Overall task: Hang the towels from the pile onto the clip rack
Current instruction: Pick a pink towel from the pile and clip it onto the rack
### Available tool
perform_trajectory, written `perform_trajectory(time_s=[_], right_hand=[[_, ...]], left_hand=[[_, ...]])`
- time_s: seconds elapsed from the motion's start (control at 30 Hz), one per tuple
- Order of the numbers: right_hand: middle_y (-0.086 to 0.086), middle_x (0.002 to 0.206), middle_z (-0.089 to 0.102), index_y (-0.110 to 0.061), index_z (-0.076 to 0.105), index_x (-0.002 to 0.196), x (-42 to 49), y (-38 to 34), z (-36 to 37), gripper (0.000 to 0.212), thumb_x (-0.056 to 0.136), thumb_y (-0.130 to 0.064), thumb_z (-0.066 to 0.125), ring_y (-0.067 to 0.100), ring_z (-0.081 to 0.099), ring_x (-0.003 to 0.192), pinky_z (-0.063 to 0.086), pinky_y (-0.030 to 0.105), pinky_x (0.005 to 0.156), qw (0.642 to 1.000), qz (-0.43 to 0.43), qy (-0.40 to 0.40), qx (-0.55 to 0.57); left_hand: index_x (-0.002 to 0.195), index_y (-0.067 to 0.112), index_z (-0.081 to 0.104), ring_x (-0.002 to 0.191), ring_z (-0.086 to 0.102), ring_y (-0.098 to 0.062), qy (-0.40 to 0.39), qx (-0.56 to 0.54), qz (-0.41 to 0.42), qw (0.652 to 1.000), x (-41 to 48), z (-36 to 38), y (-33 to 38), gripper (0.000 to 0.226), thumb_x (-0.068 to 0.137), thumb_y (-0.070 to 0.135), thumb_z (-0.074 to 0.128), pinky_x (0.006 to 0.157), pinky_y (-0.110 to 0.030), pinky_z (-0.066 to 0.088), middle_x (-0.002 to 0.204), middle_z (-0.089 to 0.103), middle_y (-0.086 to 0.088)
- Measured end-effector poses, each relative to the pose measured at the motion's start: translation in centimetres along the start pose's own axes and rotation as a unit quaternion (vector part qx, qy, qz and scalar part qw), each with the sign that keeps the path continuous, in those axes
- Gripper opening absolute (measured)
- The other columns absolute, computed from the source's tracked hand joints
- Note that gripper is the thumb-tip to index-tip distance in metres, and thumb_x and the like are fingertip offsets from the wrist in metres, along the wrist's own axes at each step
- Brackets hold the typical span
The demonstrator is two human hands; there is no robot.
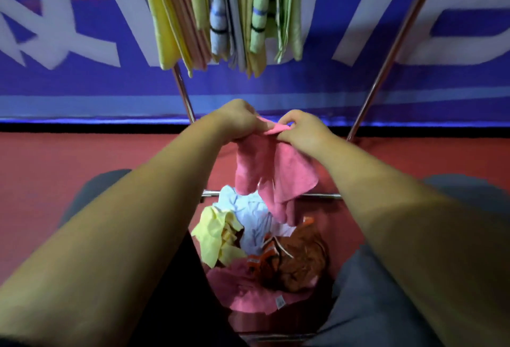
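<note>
Pink towel (271, 175), pinched by both hands, above pile (256, 244)

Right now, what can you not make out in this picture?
- Head view: the clips of the rack are cut off by the upper edge; only hanging towels show.
- Pink towel: top edge hidden in the grip of left hand and right hand.
- In the pile, lower towels lie buried under others.
- Banner lettering is blurred.
</note>
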State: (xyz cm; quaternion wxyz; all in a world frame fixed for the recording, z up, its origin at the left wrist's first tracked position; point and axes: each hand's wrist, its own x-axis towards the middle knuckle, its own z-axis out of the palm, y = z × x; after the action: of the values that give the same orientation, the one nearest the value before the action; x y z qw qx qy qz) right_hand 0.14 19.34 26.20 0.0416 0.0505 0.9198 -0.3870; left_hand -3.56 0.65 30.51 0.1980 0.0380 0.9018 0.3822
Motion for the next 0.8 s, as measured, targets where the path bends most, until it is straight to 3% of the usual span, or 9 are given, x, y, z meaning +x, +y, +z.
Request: perform_trajectory(time_s=[0.13, 0.27, 0.37, 0.47, 0.6, 0.63, 0.7, 0.77, 0.8], right_hand=[[0.001, 0.088, 0.068, -0.022, 0.072, 0.091, -1.9, -3.7, -3.4, 0.010, 0.086, -0.026, 0.080, 0.021, 0.062, 0.086, 0.033, 0.031, 0.062, 0.997, -0.049, -0.003, -0.053], [0.004, 0.088, 0.062, -0.022, 0.060, 0.083, -4.3, -4.2, -3.5, 0.022, 0.082, -0.024, 0.081, 0.024, 0.058, 0.085, 0.027, 0.035, 0.063, 0.995, -0.061, 0.013, -0.075], [0.003, 0.085, 0.064, -0.021, 0.057, 0.083, -5.8, -3.7, -2.0, 0.024, 0.084, -0.027, 0.080, 0.023, 0.059, 0.083, 0.037, 0.031, 0.056, 0.998, -0.028, 0.003, -0.053], [0.000, 0.090, 0.066, -0.019, 0.057, 0.097, -6.4, -4.4, -1.1, 0.034, 0.081, -0.034, 0.083, 0.019, 0.058, 0.080, 0.038, 0.030, 0.060, 1.000, -0.025, -0.013, -0.008], [-0.006, 0.123, 0.072, -0.037, 0.044, 0.144, -7.2, -4.5, -1.4, 0.090, 0.066, -0.038, 0.091, 0.018, 0.074, 0.101, 0.061, 0.039, 0.080, 0.979, 0.011, -0.152, 0.134], [-0.002, 0.118, 0.074, -0.037, 0.045, 0.145, -7.2, -4.4, -1.6, 0.087, 0.070, -0.033, 0.089, 0.022, 0.076, 0.096, 0.064, 0.043, 0.079, 0.968, 0.022, -0.175, 0.177], [0.007, 0.090, 0.073, -0.021, 0.055, 0.130, -7.6, -4.7, -2.1, 0.050, 0.087, -0.019, 0.079, 0.021, 0.072, 0.072, 0.066, 0.046, 0.074, 0.943, 0.052, -0.204, 0.256], [0.010, 0.074, 0.059, -0.011, 0.059, 0.109, -8.1, -4.7, -2.5, 0.014, 0.098, -0.009, 0.068, 0.016, 0.059, 0.056, 0.067, 0.048, 0.073, 0.937, 0.083, -0.208, 0.270], [0.010, 0.071, 0.054, -0.010, 0.059, 0.103, -8.1, -4.5, -2.7, 0.009, 0.099, -0.006, 0.066, 0.014, 0.056, 0.052, 0.068, 0.048, 0.072, 0.945, 0.089, -0.194, 0.249]], left_hand=[[0.092, 0.011, 0.070, 0.069, 0.055, -0.016, 0.020, 0.109, 0.086, 0.990, -3.1, -2.4, 2.4, 0.030, 0.085, 0.037, 0.083, 0.061, -0.030, 0.043, 0.080, 0.065, -0.002], [0.078, 0.019, 0.054, 0.057, 0.039, -0.006, 0.010, -0.010, 0.141, 0.990, -5.6, -1.8, 0.0, 0.029, 0.085, 0.012, 0.081, 0.054, -0.027, 0.034, 0.063, 0.048, 0.008], [0.075, 0.021, 0.048, 0.054, 0.034, -0.006, 0.025, -0.049, 0.150, 0.987, -6.5, -0.7, -2.1, 0.033, 0.086, 0.001, 0.071, 0.052, -0.027, 0.032, 0.058, 0.043, 0.013], [0.083, 0.017, 0.054, 0.054, 0.040, -0.006, 0.055, -0.141, 0.177, 0.973, -7.3, -0.2, -1.3, 0.027, 0.088, -0.008, 0.061, 0.048, -0.021, 0.036, 0.063, 0.048, 0.005], [0.099, 0.001, 0.062, 0.073, 0.060, -0.013, 0.018, -0.183, 0.222, 0.957, -8.1, -0.2, -0.8, 0.031, 0.080, -0.023, 0.058, 0.066, -0.023, 0.051, 0.083, 0.067, -0.010], [0.104, -0.001, 0.065, 0.079, 0.065, -0.014, 0.004, -0.179, 0.229, 0.957, -8.1, -0.2, -1.0, 0.035, 0.079, -0.024, 0.060, 0.071, -0.024, 0.054, 0.090, 0.072, -0.010], [0.117, 0.005, 0.070, 0.083, 0.067, -0.009, -0.004, -0.143, 0.240, 0.960, -7.8, -0.2, -1.1, 0.046, 0.080, -0.022, 0.062, 0.077, -0.020, 0.054, 0.097, 0.075, -0.003], [0.132, 0.020, 0.069, 0.081, 0.065, -0.006, 0.027, -0.040, 0.242, 0.969, -7.2, -0.1, -1.5, 0.059, 0.084, -0.013, 0.064, 0.078, -0.017, 0.049, 0.102, 0.073, -0.001], [0.137, 0.026, 0.067, 0.085, 0.066, -0.009, 0.046, 0.033, 0.232, 0.971, -6.7, 0.0, -1.8, 0.061, 0.085, -0.006, 0.066, 0.080, -0.018, 0.046, 0.108, 0.073, -0.001]])
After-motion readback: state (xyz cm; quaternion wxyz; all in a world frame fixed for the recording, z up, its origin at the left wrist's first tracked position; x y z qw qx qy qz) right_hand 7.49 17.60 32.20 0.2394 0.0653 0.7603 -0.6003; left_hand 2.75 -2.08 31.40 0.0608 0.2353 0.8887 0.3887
